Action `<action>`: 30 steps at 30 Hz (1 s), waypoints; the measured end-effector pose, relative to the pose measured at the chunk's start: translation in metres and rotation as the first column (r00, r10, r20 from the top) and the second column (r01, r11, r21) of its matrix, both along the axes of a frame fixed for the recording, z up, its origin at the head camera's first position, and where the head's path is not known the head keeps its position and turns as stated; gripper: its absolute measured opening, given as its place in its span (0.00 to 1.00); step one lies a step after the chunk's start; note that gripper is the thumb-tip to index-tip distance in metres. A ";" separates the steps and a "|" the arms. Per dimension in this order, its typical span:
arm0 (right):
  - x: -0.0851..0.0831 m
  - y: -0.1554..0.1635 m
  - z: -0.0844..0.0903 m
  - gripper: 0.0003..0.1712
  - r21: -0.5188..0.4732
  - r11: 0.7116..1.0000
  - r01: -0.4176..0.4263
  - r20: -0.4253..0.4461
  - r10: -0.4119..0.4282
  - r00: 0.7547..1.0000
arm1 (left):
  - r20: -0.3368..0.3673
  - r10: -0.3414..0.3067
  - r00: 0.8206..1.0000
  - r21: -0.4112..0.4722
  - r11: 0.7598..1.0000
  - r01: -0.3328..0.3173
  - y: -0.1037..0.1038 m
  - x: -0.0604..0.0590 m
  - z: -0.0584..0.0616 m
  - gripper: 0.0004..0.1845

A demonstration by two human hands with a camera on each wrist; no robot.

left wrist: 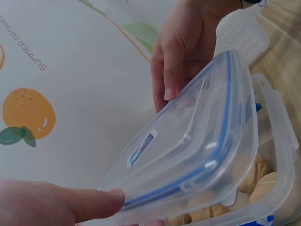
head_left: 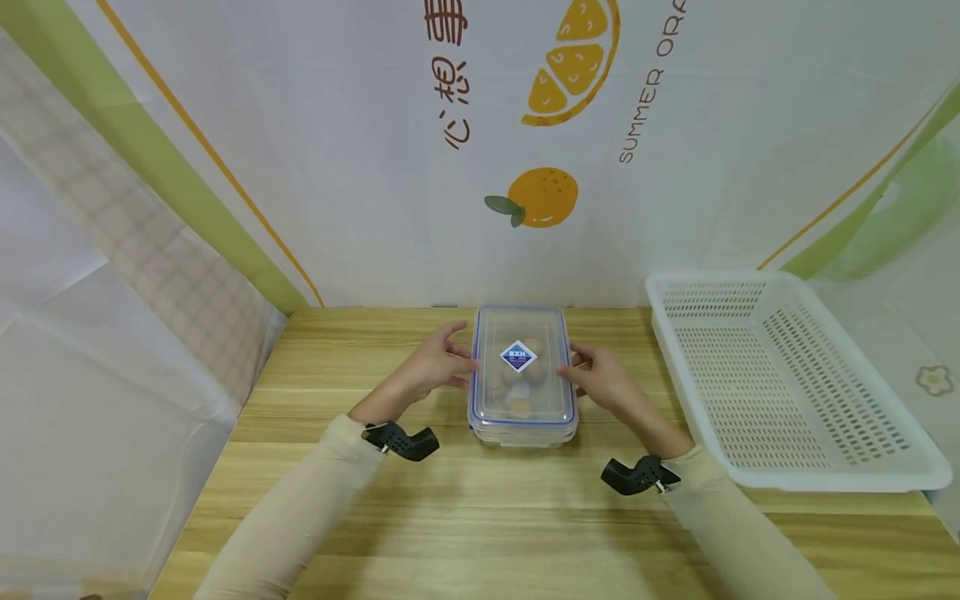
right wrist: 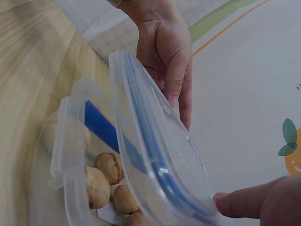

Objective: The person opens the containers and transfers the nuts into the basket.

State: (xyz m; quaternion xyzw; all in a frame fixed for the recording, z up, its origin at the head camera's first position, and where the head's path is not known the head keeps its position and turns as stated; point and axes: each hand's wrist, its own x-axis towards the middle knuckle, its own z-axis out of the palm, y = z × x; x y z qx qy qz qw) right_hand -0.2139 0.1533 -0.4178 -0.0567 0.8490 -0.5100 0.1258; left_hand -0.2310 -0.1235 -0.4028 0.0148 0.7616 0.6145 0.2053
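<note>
clear blue-rimmed lid pinched by left hand and right hand, wrinkled walnuts in box

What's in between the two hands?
The clear lid sits between the left hand and right hand, lifted off the box of walnuts, as both wrist views show.

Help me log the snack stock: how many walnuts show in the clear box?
4 brown walnuts show in the right wrist view, in the clear plastic box. The lifted blue-sealed lid may hide more.
</note>
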 end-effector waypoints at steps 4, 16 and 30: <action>0.000 0.001 0.008 0.38 -0.048 0.999 0.003 -0.022 -0.004 1.000 | -0.037 -0.041 0.998 0.038 0.998 0.042 -0.004 -0.001 0.005 0.45; 0.002 0.010 0.024 0.30 -0.175 0.984 -0.034 -0.034 0.028 0.999 | -0.147 -0.169 0.975 0.043 0.983 0.177 -0.013 0.000 0.012 0.36; 0.002 0.016 0.035 0.31 -0.302 0.951 -0.071 -0.036 0.063 0.997 | -0.355 -0.217 0.909 -0.010 0.973 0.229 -0.024 -0.001 0.024 0.24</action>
